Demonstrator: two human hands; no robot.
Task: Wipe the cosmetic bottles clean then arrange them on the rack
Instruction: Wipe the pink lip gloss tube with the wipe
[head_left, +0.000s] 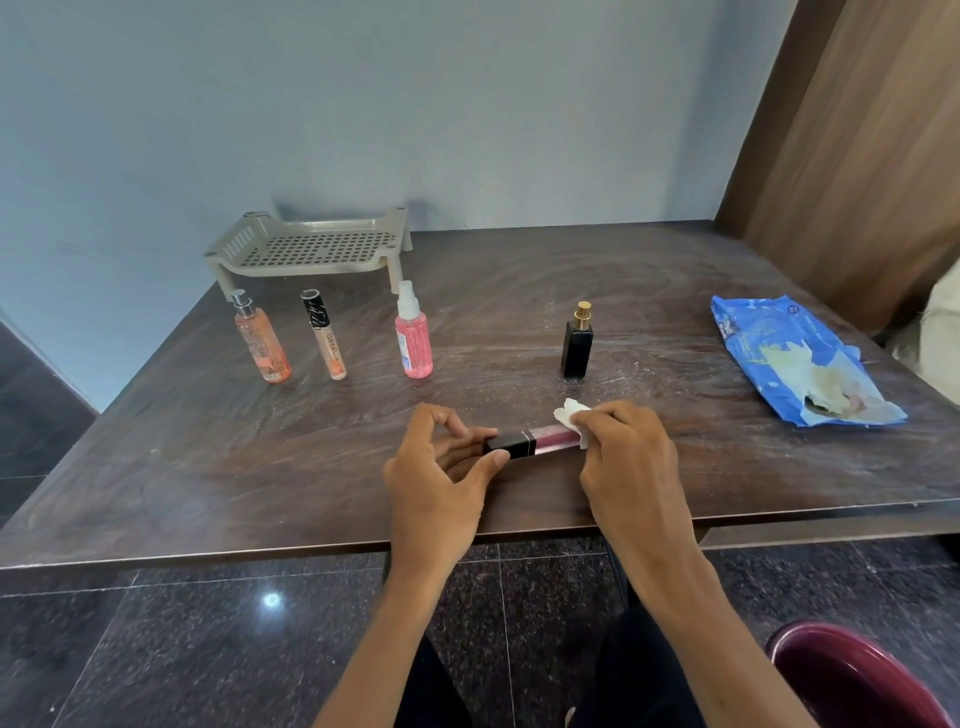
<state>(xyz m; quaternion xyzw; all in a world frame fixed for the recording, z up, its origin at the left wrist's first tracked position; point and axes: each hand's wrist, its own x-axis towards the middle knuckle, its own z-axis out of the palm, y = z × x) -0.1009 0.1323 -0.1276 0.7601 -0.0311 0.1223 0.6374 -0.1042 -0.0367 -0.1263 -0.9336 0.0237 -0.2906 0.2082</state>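
My left hand (441, 467) pinches the black cap of a pink lip gloss tube (535, 440), held level just above the table. My right hand (631, 452) grips a white wipe (571, 413) wrapped round the tube's clear pink end. Farther back stand an orange spray bottle (261, 343), a slim peach tube with a black cap (326, 335), a pink spray bottle (413, 338) and a black perfume bottle with a gold top (577, 343). The grey perforated rack (311, 249) sits at the back left with nothing on it.
A blue wipes packet (795, 358), torn open with wipes showing, lies at the right of the dark wooden table (208, 467). A maroon tub (857, 675) is on the floor at lower right. A blue wall stands behind the table, a wooden panel at right.
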